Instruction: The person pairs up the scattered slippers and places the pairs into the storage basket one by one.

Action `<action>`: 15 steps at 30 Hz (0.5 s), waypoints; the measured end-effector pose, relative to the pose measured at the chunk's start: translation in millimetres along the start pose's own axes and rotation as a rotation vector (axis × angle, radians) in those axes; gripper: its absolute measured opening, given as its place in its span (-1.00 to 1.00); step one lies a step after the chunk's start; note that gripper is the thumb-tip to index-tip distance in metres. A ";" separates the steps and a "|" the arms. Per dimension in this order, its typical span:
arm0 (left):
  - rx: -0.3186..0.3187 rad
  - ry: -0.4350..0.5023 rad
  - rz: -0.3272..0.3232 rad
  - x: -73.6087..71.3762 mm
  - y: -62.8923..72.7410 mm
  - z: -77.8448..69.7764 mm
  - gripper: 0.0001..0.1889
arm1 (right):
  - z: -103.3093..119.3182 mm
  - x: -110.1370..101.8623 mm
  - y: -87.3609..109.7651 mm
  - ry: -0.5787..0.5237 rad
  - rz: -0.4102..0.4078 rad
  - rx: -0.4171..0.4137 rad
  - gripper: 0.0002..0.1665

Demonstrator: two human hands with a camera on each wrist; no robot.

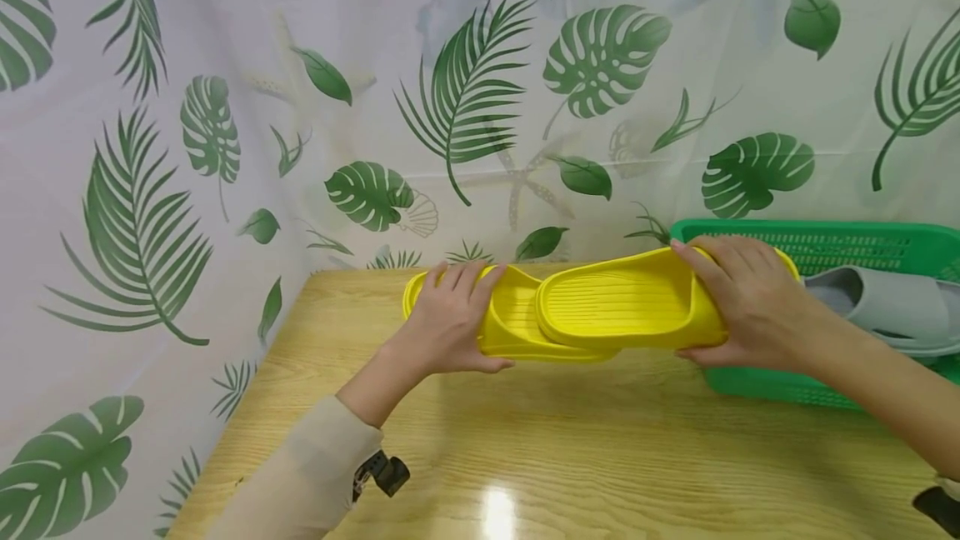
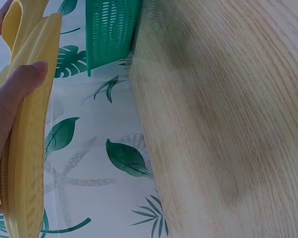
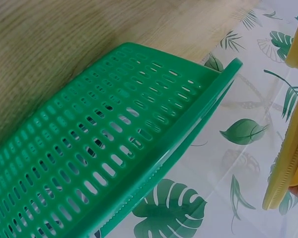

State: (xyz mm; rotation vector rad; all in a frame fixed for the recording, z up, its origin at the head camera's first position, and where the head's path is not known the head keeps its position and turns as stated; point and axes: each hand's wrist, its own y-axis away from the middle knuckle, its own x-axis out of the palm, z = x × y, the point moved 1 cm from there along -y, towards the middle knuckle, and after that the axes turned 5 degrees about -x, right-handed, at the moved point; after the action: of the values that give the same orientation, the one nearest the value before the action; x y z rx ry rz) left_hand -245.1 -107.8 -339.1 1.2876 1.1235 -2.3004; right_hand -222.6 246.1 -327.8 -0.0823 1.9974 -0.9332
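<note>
Two yellow slippers are held up over the wooden table. My left hand (image 1: 450, 319) grips the left slipper (image 1: 517, 298) across its strap, thumb along the near side; the left wrist view shows that thumb against the slipper's side (image 2: 30, 148). With my right hand (image 1: 757, 298) I hold the other slipper (image 1: 618, 298) round its strap, fingers over the top and thumb below. Its open end overlaps the left slipper in the head view. In the right wrist view, a yellow slipper edge (image 3: 288, 153) shows at the right border.
A green perforated basket (image 1: 772, 386) stands on the table (image 1: 540, 457) at the right, with a grey slipper (image 1: 900, 307) in it, partly behind my right arm. A leaf-patterned curtain (image 1: 487, 123) hangs behind the table and along its left side.
</note>
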 end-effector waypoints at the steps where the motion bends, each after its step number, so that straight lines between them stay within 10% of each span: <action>1: 0.000 0.001 0.003 0.0 -0.7 -0.5 0.17 | 0.0 0.0 -0.1 0.000 0.003 0.000 0.12; 15: 0.016 0.022 -0.007 0.7 -8.7 -6.6 0.16 | 1.7 5.9 -4.8 -0.038 -0.056 -0.026 0.11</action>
State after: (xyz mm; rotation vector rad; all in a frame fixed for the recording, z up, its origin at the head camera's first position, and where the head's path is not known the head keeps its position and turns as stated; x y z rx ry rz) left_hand -246.5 -97.0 -337.4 1.3197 1.1206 -2.3099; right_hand -226.2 239.3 -329.4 -0.1701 1.9811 -0.9351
